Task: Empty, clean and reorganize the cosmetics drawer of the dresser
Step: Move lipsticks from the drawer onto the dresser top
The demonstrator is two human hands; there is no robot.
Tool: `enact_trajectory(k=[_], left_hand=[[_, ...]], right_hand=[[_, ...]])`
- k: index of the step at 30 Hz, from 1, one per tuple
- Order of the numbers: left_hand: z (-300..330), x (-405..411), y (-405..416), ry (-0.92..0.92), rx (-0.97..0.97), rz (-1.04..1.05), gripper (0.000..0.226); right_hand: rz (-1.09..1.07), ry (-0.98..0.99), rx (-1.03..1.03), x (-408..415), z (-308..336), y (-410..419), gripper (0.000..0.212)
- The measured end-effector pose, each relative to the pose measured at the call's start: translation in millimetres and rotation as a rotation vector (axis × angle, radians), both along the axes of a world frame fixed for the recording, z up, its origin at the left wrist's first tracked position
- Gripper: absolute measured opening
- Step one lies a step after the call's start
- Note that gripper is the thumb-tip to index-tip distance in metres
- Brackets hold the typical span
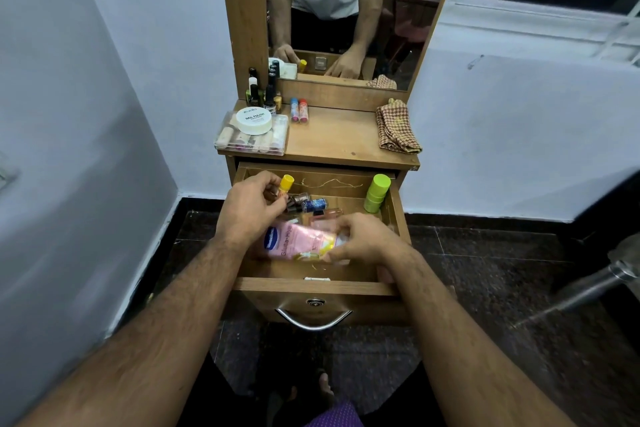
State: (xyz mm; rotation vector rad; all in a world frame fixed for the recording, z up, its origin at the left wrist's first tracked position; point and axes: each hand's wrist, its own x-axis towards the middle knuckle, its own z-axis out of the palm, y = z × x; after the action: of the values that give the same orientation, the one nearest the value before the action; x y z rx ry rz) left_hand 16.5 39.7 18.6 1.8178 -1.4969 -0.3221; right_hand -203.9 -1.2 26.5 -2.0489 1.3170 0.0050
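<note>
The wooden dresser drawer (311, 286) stands pulled out below the dresser top. My left hand (251, 208) is over its left side and grips a small tube with a yellow cap (286, 182). My right hand (363, 239) holds the right end of a pink lotion bottle (298, 242) that lies across the drawer's front. Between my hands lie several small nail polish bottles (308, 203). A stack of lime green containers (376, 192) stands in the drawer's back right corner.
On the dresser top (332, 139) sit a clear box with a white nail polish tub (253, 121), several dark nail polish bottles (261, 94), two lip balm sticks (299, 110) and a checked cloth (397, 126). A mirror (339, 10) rises behind. Walls close in left and right.
</note>
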Motion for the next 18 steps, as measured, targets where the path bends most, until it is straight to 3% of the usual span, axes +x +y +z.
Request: enact_trajectory(k=[3, 6, 12, 14, 18], left_hand=[[0, 0, 0, -0.012, -0.021, -0.015, 0.018], [0, 0, 0, -0.037, -0.015, -0.017, 0.019], [-1, -3, -1, -0.046, -0.001, -0.033, 0.02], [-1, -3, 0, -0.052, 0.005, -0.037, 0.02], [-1, -4, -1, -0.082, 0.027, -0.046, 0.021]], right_hand=[[0.073, -0.087, 0.259, 1, -7, 7, 0.034], [0.012, -0.163, 0.433, 3, -7, 6, 0.035], [0.01, -0.376, 0.887, 9, -14, 4, 0.053], [0.027, -0.343, 0.886, 11, -14, 4, 0.055], [0.069, -0.104, 0.553, 10, -10, 7, 0.055]])
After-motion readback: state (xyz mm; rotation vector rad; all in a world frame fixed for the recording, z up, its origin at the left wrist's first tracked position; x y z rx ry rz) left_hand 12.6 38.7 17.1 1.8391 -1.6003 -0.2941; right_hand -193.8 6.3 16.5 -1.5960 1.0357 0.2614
